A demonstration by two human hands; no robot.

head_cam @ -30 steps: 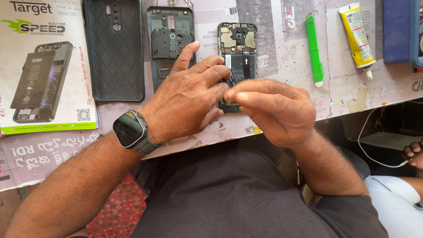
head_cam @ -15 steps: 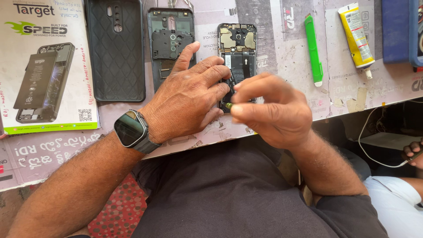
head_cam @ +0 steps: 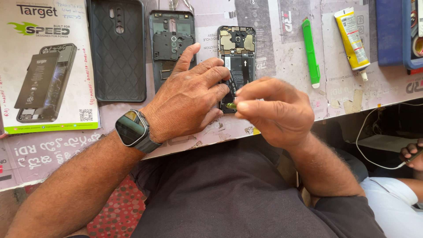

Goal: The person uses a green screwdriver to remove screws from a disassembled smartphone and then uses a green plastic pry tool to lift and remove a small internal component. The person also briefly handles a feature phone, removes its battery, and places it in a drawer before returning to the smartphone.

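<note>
The opened black smartphone with its back cover removed (head_cam: 237, 57) is lying flat on the paper-covered counter (head_cam: 282, 61), its long axis running away from the person, camera end farthest. Its lower end is lying directly under both hands, between them; its upper half is showing gold-coloured shields and a black central strip, uncovered.

The left hand (head_cam: 187, 99) is resting spread over the phone's lower left edge, fingers flat and pressing it down. The right hand (head_cam: 271, 110) is closing thumb and forefinger narrowly on a small greenish tool tip (head_cam: 230, 105), which is pointing leftward at the phone's lower end, just beside the left fingertips. What the tip is touching cannot be told.

Left of the phone, a dark inner frame plate (head_cam: 172, 44) and a black quilted case (head_cam: 116, 48) are lying parallel. To the right, a green plastic pry tool (head_cam: 310, 50) and a yellow glue tube (head_cam: 351, 37) are lying well apart from the hands.
</note>
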